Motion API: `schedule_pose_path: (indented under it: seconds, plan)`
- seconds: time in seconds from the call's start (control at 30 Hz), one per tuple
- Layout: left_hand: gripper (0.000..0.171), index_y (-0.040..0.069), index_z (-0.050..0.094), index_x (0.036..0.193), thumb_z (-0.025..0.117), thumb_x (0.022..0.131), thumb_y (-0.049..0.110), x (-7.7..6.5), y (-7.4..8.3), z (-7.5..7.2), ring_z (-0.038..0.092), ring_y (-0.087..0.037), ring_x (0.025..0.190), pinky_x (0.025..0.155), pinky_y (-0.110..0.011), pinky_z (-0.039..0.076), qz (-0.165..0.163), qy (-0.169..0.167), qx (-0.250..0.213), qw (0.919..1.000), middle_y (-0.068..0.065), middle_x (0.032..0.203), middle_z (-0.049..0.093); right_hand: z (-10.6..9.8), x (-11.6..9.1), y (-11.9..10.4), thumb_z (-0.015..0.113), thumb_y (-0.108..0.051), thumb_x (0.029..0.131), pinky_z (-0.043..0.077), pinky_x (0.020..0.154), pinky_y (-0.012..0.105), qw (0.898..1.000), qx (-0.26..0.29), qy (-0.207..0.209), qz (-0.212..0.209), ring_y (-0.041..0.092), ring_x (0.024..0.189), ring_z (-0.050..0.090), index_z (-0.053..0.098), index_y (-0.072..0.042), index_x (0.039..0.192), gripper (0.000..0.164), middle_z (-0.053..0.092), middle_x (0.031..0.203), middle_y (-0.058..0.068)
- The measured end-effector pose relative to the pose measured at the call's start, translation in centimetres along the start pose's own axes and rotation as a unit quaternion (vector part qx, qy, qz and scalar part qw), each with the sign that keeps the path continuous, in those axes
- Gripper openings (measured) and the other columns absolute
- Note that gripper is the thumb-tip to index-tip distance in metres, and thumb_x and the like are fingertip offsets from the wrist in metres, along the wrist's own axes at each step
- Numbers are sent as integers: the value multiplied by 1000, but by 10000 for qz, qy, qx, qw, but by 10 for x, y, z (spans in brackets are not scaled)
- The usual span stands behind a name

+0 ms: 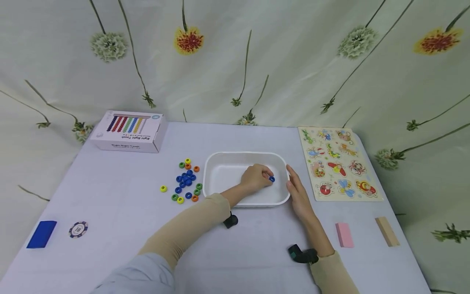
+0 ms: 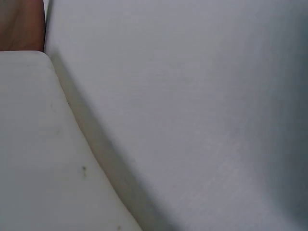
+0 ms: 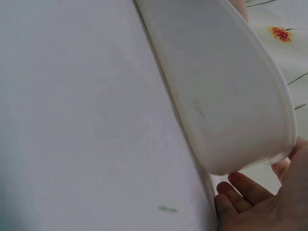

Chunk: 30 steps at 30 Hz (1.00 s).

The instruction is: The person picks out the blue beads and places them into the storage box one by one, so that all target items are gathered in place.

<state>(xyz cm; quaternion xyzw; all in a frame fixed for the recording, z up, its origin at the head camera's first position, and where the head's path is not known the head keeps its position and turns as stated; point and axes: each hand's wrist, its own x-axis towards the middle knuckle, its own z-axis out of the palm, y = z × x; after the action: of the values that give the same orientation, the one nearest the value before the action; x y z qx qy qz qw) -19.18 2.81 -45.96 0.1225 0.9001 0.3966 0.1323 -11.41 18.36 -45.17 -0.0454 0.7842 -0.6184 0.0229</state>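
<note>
1. Over the white tray (image 1: 220,179) — near its right end — the left hand (image 1: 255,179) pinches a blue bead (image 1: 271,179) between thumb and fingers.
2. Against the tray's right end, the right hand (image 1: 301,198) rests, fingers loosely extended.
3. Left of the tray, blue, green, yellow and orange beads (image 1: 188,182) lie scattered.

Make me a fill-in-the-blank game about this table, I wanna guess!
1. The left hand pinches a bead coloured ____.
2. The plastic tray touched by the right hand is coloured ____.
3. The poker chip shows the number ____.

Missing words: blue; white; 10.
</note>
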Motion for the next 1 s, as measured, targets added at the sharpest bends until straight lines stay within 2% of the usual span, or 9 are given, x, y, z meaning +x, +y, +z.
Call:
schedule_pose_path:
  seconds: [0.23, 0.33, 0.43, 0.53, 0.67, 0.8, 0.87, 0.93, 1.0]
  plan:
    - [42, 15, 63, 111, 71, 70, 18, -8, 7, -11, 49, -5, 60, 52, -17, 36, 70, -161, 687, 9975, 9, 72, 58, -1, 7, 17, 31, -18, 97, 23, 104, 47, 10000, 9, -50, -6, 27, 133, 23, 22, -28, 140, 46, 20, 147, 1]
    - [46, 14, 60, 116, 70, 72, 21, -24, 16, -28, 51, -5, 67, 56, -17, 39, 416, -43, 808, 9959, 7, 82, 60, -2, 8, 26, 32, -22, 97, 24, 103, 47, 10000, 34, -29, -65, 25, 133, 23, 24, -31, 139, 44, 21, 146, -2]
    - [41, 12, 62, 112, 69, 73, 20, -49, 21, -54, 55, -9, 74, 61, -20, 44, 1011, 350, 260, 9939, 1, 90, 63, -3, 7, 28, 32, -24, 97, 23, 104, 47, 10000, 8, -22, -71, 24, 133, 22, 24, -32, 139, 44, 21, 147, -3]
    - [36, 11, 63, 109, 69, 75, 19, -79, 13, -87, 57, -15, 81, 67, -26, 47, 1469, 924, -473, 9837, -3, 94, 64, -3, 6, 23, 32, -22, 97, 20, 105, 46, 10000, -28, 6, -11, 23, 134, 20, 23, -32, 139, 44, 20, 147, -4]
    - [35, 11, 62, 109, 70, 75, 16, -114, -20, -134, 55, -17, 89, 72, -28, 46, 1545, 1826, -1042, 9654, -4, 98, 63, -1, 2, 10, 31, -17, 97, 18, 106, 46, 10000, -36, 19, 54, 25, 134, 18, 21, -26, 141, 46, 18, 147, -2]
    - [34, 6, 61, 110, 68, 76, 8, -139, -62, -169, 52, -14, 96, 78, -22, 42, 1312, 2602, -1363, 9468, -9, 103, 61, 2, 0, 2, 30, -17, 97, 18, 106, 45, 9999, -42, 37, 129, 25, 135, 18, 20, -21, 141, 46, 18, 148, 0]
    - [34, 2, 60, 110, 66, 77, 5, -147, -78, -177, 51, -13, 98, 82, -20, 40, 1078, 2863, -1422, 9414, -5, 104, 61, 1, 0, 6, 30, -19, 97, 17, 107, 45, 9999, -34, 50, 108, 23, 135, 17, 21, -23, 141, 46, 18, 148, -1]
    - [34, 7, 60, 111, 67, 78, 9, -141, -121, -175, 50, -12, 101, 84, -20, 39, 867, 3030, -1449, 9379, -2, 107, 61, 1, 0, 5, 30, -19, 97, 17, 107, 45, 9999, -50, 50, 105, 22, 135, 17, 21, -23, 141, 46, 18, 147, -2]
    - [36, 10, 59, 113, 68, 78, 15, -134, -156, -169, 49, -10, 103, 85, -21, 38, 580, 3030, -1458, 9400, 0, 109, 61, 1, 0, 5, 31, -19, 97, 18, 107, 45, 9999, -64, 58, 77, 23, 135, 18, 21, -23, 141, 45, 18, 147, -2]
